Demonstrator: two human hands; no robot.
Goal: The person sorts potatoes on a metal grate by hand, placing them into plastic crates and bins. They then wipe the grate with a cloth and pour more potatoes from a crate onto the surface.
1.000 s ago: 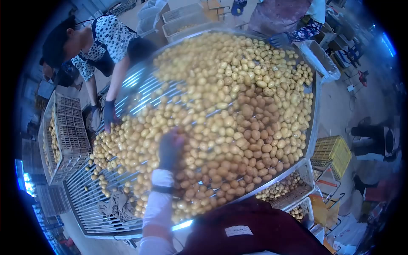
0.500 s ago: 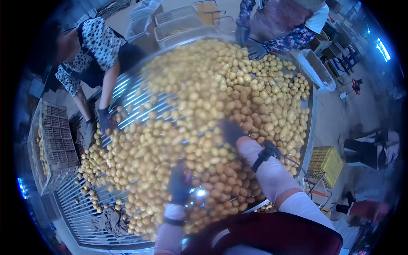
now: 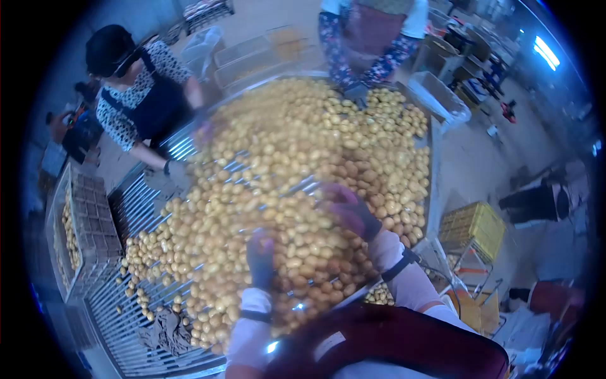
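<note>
A large heap of round yellow-brown potatoes [image 3: 221,252] covers a slatted metal table [image 3: 120,328]. My left hand [image 3: 260,260], in a dark glove, is over the near middle of the heap, its fingertips blurred. To its right, my right hand [image 3: 352,211], in a grey and purple glove, is over the browner potatoes, its fingers smeared by motion. Whether either hand holds a potato cannot be made out.
Across the table at the left, a person in a dark apron [image 3: 154,104] reaches to the heap. Another person [image 3: 372,38] works at the far edge. A crate [image 3: 95,221] stands left, a yellow crate [image 3: 472,230] right, a grey cloth [image 3: 165,331] near left.
The view has shifted. My right hand has turned, showing its purple side. The person at the left stands more upright, hands farther apart. The far person's hands have come together.
</note>
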